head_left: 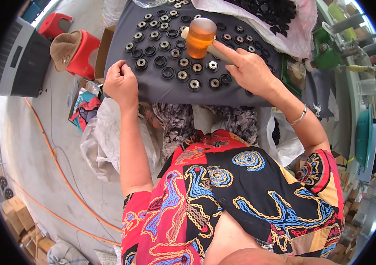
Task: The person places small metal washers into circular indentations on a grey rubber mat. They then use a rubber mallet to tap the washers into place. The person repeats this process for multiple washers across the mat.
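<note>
My right hand is wrapped round the handle of a mallet with a translucent amber head. The forefinger lies along the handle, and the mallet's head hides some of the parts beneath it. At the table's left front edge my left hand is closed, fingers curled in; what they hold, if anything, is hidden. Black rubber rings and black rings with metal bearings in them lie spread over the dark cloth-covered table.
A white sack of black parts lies at the far right. Beyond it stands a green machine. On the left are a red stool with a brown hat, a grey bin, and an orange hose across the floor.
</note>
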`<state>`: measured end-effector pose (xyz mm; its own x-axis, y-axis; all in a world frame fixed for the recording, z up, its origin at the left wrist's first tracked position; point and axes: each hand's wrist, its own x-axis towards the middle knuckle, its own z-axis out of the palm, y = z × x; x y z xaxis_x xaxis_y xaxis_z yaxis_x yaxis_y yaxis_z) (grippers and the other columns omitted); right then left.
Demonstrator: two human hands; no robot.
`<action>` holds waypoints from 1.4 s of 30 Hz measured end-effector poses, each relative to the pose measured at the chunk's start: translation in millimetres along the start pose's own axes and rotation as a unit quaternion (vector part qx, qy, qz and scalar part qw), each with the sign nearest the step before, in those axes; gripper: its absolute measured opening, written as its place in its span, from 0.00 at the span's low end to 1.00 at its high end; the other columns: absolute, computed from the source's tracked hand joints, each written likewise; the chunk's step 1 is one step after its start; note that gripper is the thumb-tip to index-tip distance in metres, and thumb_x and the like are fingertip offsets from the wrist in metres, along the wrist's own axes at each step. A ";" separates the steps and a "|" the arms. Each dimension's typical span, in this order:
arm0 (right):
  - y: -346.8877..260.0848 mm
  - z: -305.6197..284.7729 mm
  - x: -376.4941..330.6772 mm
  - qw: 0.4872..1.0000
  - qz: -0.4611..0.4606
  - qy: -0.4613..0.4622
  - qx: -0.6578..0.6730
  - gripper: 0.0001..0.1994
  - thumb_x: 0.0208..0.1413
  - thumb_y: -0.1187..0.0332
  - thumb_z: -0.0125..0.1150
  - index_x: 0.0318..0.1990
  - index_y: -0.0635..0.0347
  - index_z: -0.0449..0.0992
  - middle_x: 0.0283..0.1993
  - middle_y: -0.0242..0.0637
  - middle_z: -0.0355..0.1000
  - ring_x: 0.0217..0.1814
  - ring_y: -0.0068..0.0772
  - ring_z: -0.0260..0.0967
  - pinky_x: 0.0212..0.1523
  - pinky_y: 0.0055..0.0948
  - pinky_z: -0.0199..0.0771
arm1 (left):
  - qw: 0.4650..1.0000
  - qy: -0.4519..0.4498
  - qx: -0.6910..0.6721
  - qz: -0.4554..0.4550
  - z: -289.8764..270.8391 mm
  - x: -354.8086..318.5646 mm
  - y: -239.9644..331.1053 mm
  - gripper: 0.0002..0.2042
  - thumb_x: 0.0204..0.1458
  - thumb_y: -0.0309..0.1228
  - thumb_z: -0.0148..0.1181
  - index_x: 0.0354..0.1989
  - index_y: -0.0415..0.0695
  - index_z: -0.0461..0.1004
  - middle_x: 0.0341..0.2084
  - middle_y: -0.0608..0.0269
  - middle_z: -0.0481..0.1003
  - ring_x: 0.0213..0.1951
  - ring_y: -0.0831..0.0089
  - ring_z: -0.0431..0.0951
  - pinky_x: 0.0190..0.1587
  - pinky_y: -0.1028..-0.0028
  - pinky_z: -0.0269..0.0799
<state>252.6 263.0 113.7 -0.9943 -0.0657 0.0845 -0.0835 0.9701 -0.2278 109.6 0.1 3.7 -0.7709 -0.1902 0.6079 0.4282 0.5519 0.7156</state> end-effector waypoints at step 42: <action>13.9 4.9 26.7 0.999 0.005 0.054 0.004 0.32 0.51 0.74 0.56 0.66 0.46 0.58 0.34 0.51 0.69 0.35 0.51 0.69 0.41 0.40 0.70 | 1.000 -0.006 0.014 0.012 -0.3 -1.3 -1.5 0.05 0.46 0.21 0.56 0.29 0.40 0.78 0.25 0.58 0.78 0.25 0.65 0.77 0.30 0.70 0.72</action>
<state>224.6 273.6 108.0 -0.9822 -0.0293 0.1853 -0.0736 0.9687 -0.2371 110.1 -0.8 2.0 -0.7667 -0.1668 0.6199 0.4325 0.5794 0.6908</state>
